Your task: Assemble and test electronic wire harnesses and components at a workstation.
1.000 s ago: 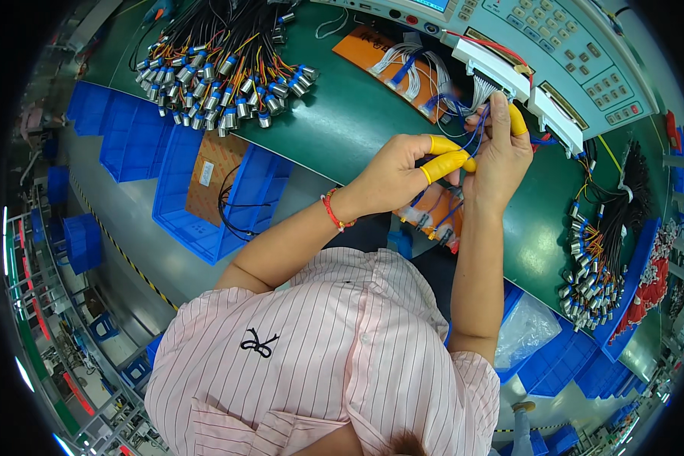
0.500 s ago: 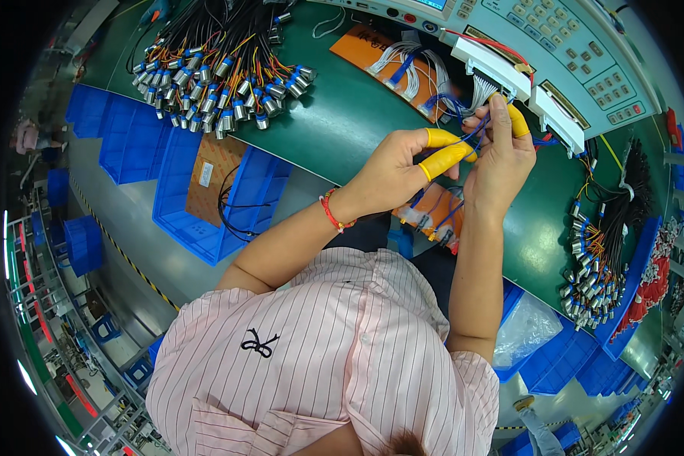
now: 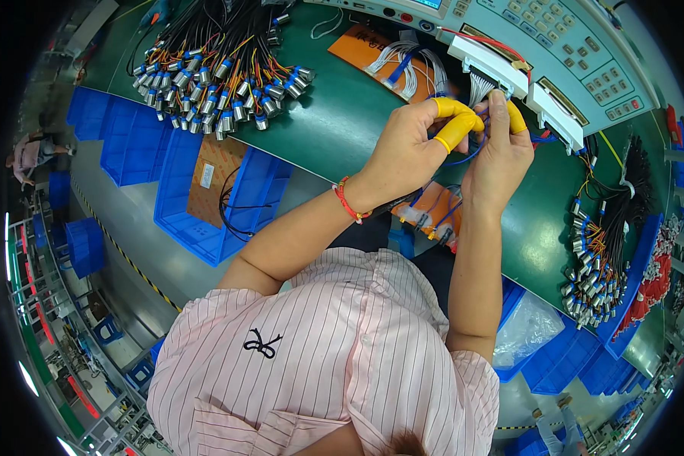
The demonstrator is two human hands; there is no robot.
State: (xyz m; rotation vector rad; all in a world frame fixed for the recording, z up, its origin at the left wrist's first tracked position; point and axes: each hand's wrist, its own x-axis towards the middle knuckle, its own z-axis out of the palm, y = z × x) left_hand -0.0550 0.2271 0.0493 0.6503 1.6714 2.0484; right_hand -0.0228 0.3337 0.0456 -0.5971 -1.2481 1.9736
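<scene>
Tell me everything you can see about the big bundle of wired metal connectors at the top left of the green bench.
The bundle of connectors is a large fan of black cables, some with orange and yellow wires showing, each ending in a small silvery metal barrel with a blue band. The barrels spread outward in an arc toward the bench edge, while the cables gather toward the top of the picture. It lies flat on the green bench mat, above the blue bins. Neither hand touches it.

Bright even overhead light, sharp centre, fisheye-bent dark rim.
</scene>
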